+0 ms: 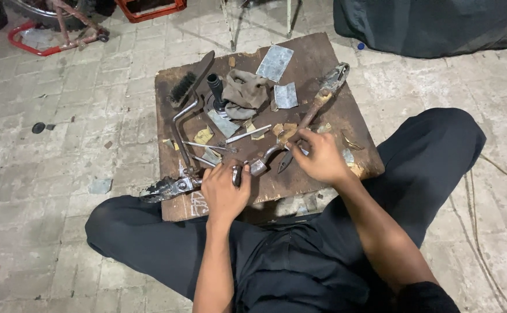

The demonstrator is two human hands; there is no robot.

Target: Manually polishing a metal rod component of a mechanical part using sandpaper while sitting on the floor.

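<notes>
Head view:
Left hand (223, 188): closed around the near end of a bent metal lever (253, 167).
Right hand (318, 156): fingers curled on rusty pliers (314, 113).
Where: both lie on the wooden board (346, 124), just ahead of the person's knees.
Long way: the pliers point away, up and to the right.

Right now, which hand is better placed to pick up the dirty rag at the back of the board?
Probably the right hand: it lies further up the wooden board, closer to the rag. The left hand rests at the near edge on a curved metal part.
</notes>
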